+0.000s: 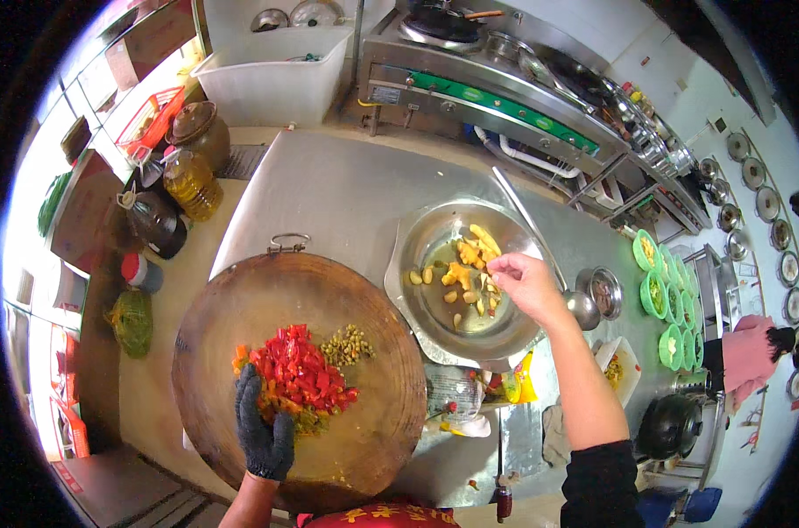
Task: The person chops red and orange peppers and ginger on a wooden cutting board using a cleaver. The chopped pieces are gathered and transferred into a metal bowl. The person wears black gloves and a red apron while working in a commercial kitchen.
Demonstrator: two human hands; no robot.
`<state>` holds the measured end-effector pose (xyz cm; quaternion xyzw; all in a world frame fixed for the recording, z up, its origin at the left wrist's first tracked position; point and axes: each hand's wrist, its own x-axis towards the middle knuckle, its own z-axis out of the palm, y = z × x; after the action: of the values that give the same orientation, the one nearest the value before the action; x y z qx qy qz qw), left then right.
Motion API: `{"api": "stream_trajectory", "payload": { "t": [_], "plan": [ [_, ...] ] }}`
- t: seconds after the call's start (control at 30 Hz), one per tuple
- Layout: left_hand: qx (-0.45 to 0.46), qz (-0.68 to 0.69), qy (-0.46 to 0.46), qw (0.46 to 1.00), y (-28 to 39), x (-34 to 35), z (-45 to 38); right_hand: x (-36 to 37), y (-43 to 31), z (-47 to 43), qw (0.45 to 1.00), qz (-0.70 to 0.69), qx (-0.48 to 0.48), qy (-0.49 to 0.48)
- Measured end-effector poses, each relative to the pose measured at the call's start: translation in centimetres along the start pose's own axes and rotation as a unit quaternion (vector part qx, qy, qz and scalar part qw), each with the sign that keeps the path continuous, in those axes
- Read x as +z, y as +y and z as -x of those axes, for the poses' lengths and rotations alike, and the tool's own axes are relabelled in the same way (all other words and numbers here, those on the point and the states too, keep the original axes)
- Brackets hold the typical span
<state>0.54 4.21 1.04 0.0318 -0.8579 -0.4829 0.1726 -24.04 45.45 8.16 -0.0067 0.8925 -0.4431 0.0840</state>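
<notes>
My left hand [262,426], in a dark grey knit glove, rests against the lower left side of a heap of chopped red peppers [300,369] with its thumb spread. The heap lies on a large round wooden chopping board [379,435]. Beside it on the board sits a small pile of green peppercorns [348,346]. My bare right hand [519,280] reaches into a wide steel basin [432,330], thumb and fingertips close together. Knobs of ginger [459,274] and garlic cloves [451,297] lie in the basin near those fingertips. Whether anything is pinched between them is hidden.
A steel ladle [581,310] leans past the basin, near a small steel bowl [604,292]. Several green bowls [653,294] stand farther right on the steel table [346,171]. A knife-sharpening rod [503,498] lies at the front edge. Another person [746,360] is at far right.
</notes>
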Motion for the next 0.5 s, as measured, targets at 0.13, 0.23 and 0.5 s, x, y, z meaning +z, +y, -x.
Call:
{"api": "stream_trajectory", "payload": {
  "t": [0.13,0.23,0.5],
  "plan": [
    [-0.015,0.007,0.008,1.000,0.0,0.0,0.3,1.5,4.8,-2.5,0.992,0.120,-0.010,0.022],
    [-0.013,0.002,0.006,1.000,-0.2,0.1,0.4,4.4,5.7,-3.6,0.994,0.098,-0.036,0.026],
    [-0.014,0.016,0.006,1.000,0.3,-0.2,0.3,7.0,4.3,-4.4,0.964,0.263,-0.046,0.018]
  ]
}}
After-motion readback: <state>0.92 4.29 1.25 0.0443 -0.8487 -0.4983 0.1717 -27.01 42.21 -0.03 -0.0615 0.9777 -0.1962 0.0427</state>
